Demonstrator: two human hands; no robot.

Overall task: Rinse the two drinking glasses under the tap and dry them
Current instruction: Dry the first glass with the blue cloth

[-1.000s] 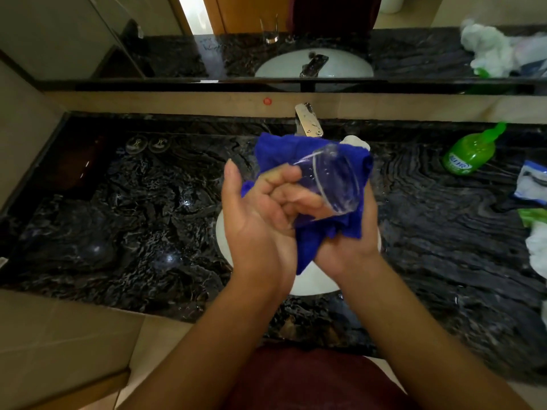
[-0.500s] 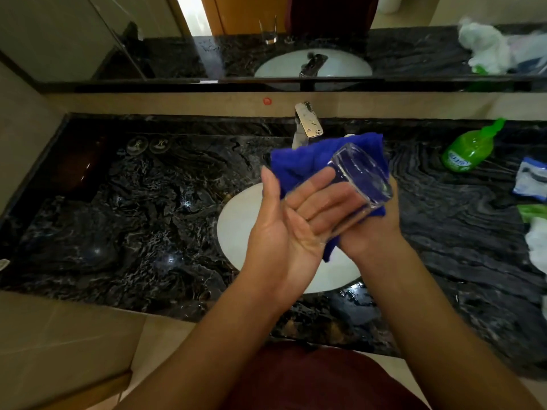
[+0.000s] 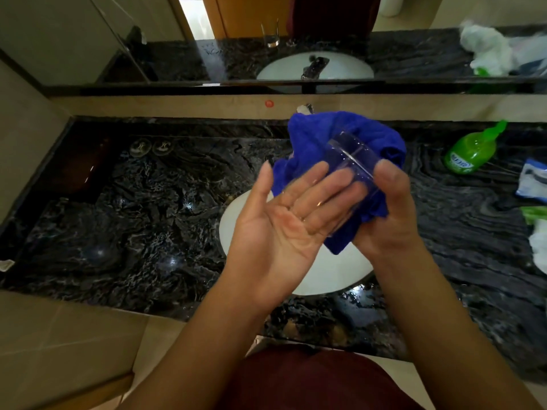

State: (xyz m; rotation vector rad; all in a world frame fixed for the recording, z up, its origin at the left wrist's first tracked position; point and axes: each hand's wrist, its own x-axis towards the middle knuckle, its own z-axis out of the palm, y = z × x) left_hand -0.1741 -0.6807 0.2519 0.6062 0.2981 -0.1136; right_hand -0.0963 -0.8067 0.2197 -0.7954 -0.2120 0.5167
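**Glass turned in the cloth, drying under way**

Above the white basin (image 3: 325, 276), the blue cloth (image 3: 349, 134) has shifted round since a second ago, and the glass (image 3: 352, 161) now lies tilted on it. The right hand (image 3: 387, 208) grasps cloth and glass together. The left hand (image 3: 284, 220), earlier curled, has opened flat against the glass. Judging by this, the outside is being wiped; a second glass shows only in the mirror.

Tap (image 3: 305, 108) mostly behind blue cloth (image 3: 319, 134)
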